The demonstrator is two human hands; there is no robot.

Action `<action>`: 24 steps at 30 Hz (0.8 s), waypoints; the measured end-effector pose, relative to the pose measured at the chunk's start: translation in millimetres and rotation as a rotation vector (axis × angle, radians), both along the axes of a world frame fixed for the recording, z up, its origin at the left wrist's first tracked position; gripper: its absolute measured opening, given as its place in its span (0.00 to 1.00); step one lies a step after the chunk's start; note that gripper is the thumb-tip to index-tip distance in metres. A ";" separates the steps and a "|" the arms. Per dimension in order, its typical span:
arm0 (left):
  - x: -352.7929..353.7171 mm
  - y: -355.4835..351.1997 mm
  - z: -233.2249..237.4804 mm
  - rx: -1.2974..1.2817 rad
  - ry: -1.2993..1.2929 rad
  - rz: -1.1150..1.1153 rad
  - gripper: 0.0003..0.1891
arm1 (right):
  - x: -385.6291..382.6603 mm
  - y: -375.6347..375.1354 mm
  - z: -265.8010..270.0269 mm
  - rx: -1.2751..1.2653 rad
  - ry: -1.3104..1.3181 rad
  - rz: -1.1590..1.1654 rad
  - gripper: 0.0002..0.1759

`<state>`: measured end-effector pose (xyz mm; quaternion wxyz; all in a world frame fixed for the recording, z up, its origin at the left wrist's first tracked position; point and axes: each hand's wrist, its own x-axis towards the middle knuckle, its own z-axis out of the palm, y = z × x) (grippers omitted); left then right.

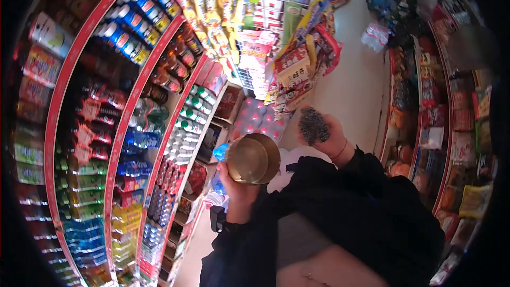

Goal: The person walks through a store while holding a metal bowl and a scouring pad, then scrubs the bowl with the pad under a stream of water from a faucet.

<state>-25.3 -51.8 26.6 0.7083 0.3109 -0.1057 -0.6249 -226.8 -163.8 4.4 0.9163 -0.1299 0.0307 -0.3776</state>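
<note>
My left hand grips a round metal bowl by its side, with the hollow of the bowl turned toward me. To the right and a little higher, my right hand holds a dark grey scouring pad, its fingers partly hidden behind the pad. The bowl and the pad are apart. A bit of blue shows beside the bowl's left edge; what it belongs to is unclear.
Shelves of bottles and cans rise on the left. Packaged goods fill the right shelves. Hanging snack packs stand ahead, near a shrink-wrapped pack with red caps. A pale floor runs between.
</note>
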 end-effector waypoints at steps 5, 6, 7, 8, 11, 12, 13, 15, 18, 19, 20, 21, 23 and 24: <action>-19.4 -18.6 -4.5 -0.012 0.114 -0.251 0.38 | -50.1 23.0 -27.5 0.086 -0.038 -0.161 0.25; -24.1 -21.6 -5.9 0.000 0.115 -0.273 0.38 | -57.7 28.7 -29.8 0.048 -0.041 -0.185 0.24; -28.6 -23.9 -8.3 -0.012 0.117 -0.314 0.38 | -64.0 35.5 -32.9 0.015 -0.044 -0.208 0.23; -32.3 -25.9 -11.5 -0.024 0.118 -0.353 0.38 | -69.3 41.3 -35.3 0.030 -0.046 -0.228 0.23; -41.5 -26.5 -17.9 0.039 0.105 -0.401 0.37 | -84.1 60.3 -39.9 0.169 0.149 -0.415 0.21; -44.6 -27.5 -18.3 0.074 0.119 -0.406 0.37 | -82.6 62.8 -32.8 0.179 0.145 -0.430 0.21; -46.3 -29.0 -21.1 0.084 0.114 -0.418 0.37 | -78.6 62.8 -21.0 0.071 0.326 -0.486 0.20; -47.9 -27.6 -28.6 0.151 0.128 -0.434 0.35 | -81.8 64.4 -14.4 -0.015 0.500 -0.535 0.20; -56.8 -30.6 -33.3 0.141 0.022 -0.400 0.33 | -85.2 53.8 -16.9 -0.175 0.747 -0.445 0.25; -60.5 -31.2 -29.9 0.204 -0.060 -0.386 0.31 | -83.1 48.6 -11.6 -0.244 0.732 -0.437 0.25; -66.3 -31.9 -25.7 0.153 -0.018 -0.377 0.31 | -82.8 44.8 -5.5 -0.312 0.719 -0.433 0.27; -72.2 -33.7 -23.7 0.128 -0.063 -0.377 0.31 | -84.2 41.1 1.0 -0.401 0.758 -0.451 0.24; -86.5 -39.2 -19.1 0.111 -0.115 -0.383 0.31 | -95.8 29.8 12.4 -0.713 0.912 -0.430 0.21; -96.9 -43.7 -16.9 0.088 -0.166 -0.393 0.31 | -103.1 24.1 18.0 -1.045 1.084 -0.392 0.19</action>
